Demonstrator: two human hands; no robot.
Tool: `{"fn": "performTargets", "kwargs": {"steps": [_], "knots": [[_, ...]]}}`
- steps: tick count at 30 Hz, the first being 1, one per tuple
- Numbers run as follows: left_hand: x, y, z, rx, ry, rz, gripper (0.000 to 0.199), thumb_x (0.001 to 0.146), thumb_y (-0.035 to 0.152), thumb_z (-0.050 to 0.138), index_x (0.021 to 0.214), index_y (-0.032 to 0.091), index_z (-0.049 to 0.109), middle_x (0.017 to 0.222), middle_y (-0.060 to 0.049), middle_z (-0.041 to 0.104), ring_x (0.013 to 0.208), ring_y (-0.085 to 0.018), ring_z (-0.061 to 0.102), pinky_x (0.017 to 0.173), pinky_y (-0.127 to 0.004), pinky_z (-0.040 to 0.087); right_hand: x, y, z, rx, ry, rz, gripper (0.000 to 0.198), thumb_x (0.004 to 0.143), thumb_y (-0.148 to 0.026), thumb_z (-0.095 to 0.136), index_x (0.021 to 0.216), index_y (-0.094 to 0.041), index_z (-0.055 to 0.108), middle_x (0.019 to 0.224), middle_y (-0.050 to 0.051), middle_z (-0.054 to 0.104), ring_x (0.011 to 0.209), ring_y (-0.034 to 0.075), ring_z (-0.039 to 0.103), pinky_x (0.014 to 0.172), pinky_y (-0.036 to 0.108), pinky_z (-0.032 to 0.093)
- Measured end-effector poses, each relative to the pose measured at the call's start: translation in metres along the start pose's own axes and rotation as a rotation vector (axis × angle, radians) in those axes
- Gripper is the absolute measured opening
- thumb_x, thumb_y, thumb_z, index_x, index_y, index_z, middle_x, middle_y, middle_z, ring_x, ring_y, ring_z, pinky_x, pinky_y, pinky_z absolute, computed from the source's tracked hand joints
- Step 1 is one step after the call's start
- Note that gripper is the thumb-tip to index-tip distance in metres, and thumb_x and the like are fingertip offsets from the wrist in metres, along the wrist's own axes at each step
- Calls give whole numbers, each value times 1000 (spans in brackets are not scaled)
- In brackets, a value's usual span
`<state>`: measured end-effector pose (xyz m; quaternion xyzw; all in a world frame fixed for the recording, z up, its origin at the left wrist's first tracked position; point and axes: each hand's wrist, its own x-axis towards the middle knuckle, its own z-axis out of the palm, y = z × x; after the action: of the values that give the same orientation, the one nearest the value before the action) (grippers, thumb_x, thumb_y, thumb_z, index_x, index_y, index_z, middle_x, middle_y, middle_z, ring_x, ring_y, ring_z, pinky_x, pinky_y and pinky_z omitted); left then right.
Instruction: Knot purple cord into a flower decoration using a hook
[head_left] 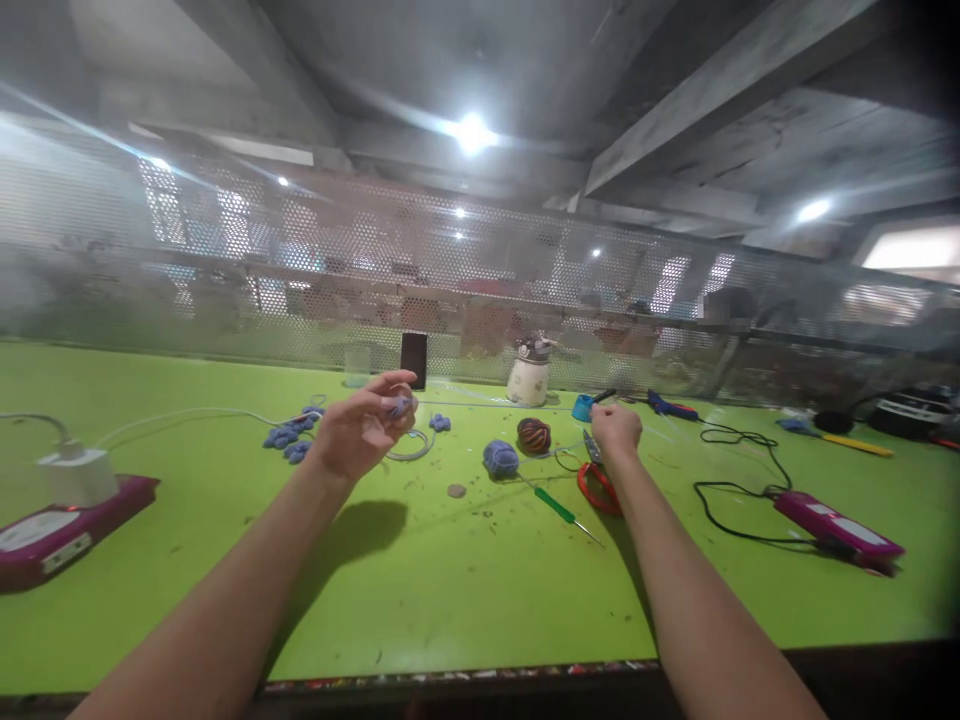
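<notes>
A small blue-violet crocheted piece (400, 407) is up in the air above the green tabletop (435, 600), pinched in the left hand (358, 428). Thumb and forefinger close on it, the other fingers loosely curled underneath. From there a fine, pale strand (495, 404) seems to stretch across towards the right hand (616, 432), which is balled into a fist; from where I stand I cannot tell what, if anything, is inside it. To my mind, the pinch wants to sit close to the stitches so the piece is not pulled out of shape, with the strand drawn evenly and without jerks.

Just beyond the fist is a blue roll-like object (582, 407), and the red-handled scissors (598, 488) lie right by the right wrist, so I would mind the blades near any slack yarn. Between the arms rest a blue-violet yarn ball (500, 459), a multicoloured yarn ball (533, 436) and a green-handled pointed tool (555, 505). One blue crocheted flower (440, 423) lies just past the left fingertips, more of them (289, 436) gathered beyond the left wrist. Farther back stand a dark phone (414, 360) and a pale bottle (528, 378)
</notes>
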<state>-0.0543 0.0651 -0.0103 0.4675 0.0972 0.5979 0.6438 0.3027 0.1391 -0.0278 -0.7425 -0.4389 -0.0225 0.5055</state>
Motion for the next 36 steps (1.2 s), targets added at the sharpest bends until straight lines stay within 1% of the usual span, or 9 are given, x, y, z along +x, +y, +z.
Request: {"fn": "performTargets", "kwargs": {"steps": [6, 7, 10, 13, 16, 20, 30, 34, 36], "knots": [[-1, -9, 12, 189, -27, -36, 32, 63, 9, 65, 94, 12, 70, 67, -2, 56, 58, -9, 46, 50, -21, 34, -54, -52, -6, 189, -178, -201, 32, 75, -27, 58, 103, -15, 70, 106, 13, 67, 97, 23, 60, 76, 31, 47], [-2, -10, 15, 253, -35, -45, 32, 63, 10, 66, 94, 13, 71, 69, -2, 58, 58, -9, 46, 49, -21, 33, -72, -64, -7, 275, -300, -246, 32, 78, -33, 58, 103, -18, 70, 102, 10, 68, 90, 20, 62, 70, 28, 49], [-4, -15, 23, 435, -43, -78, 31, 63, 12, 71, 94, 15, 70, 69, -1, 58, 56, -9, 46, 48, -22, 29, -120, -87, -8, 853, -1156, -255, 40, 81, -44, 59, 109, -17, 66, 111, 13, 65, 95, 21, 62, 63, 27, 50], [-6, -19, 28, 560, -48, -105, 32, 64, 16, 74, 96, 17, 69, 70, -1, 60, 59, -11, 51, 52, -23, 32, -144, -91, -9, 987, -1428, -103, 39, 73, -43, 71, 100, -16, 66, 92, 10, 68, 74, 16, 64, 47, 20, 42], [-6, -19, 29, 570, -58, -110, 36, 63, 17, 76, 98, 18, 69, 72, -1, 61, 58, -10, 50, 51, -23, 32, -136, -85, -10, 938, -1420, -75, 30, 68, -39, 76, 79, -13, 65, 57, -1, 59, 43, 6, 46, 38, 18, 26], [-4, -13, 22, 500, -63, -110, 36, 63, 16, 76, 98, 19, 71, 73, -1, 61, 56, -8, 47, 48, -22, 30, -110, -76, -11, 963, -1303, -192, 24, 70, -35, 74, 69, -12, 65, 42, -7, 43, 37, 3, 28, 38, 19, 16], [-6, -7, 23, 356, 89, -9, 27, 59, 7, 68, 82, 20, 73, 68, -1, 60, 60, -10, 49, 56, -23, 39, -107, -78, -17, 846, -1135, -402, 24, 75, -38, 68, 69, -14, 65, 42, -6, 44, 38, 4, 32, 40, 21, 22], [-5, -12, 25, 386, 53, -20, 28, 60, 10, 70, 86, 19, 73, 67, -1, 59, 59, -10, 48, 54, -23, 37, -106, -73, -7, 713, -1160, -429, 26, 78, -39, 65, 69, -14, 64, 44, -5, 49, 38, 6, 37, 41, 21, 28], [-3, -18, 24, 451, 29, -90, 28, 61, 12, 73, 88, 18, 72, 67, -1, 59, 59, -10, 48, 54, -23, 35, -105, -71, 0, 560, -1114, -463, 22, 77, -35, 65, 71, -14, 67, 55, 1, 60, 46, 9, 48, 47, 23, 37]]}}
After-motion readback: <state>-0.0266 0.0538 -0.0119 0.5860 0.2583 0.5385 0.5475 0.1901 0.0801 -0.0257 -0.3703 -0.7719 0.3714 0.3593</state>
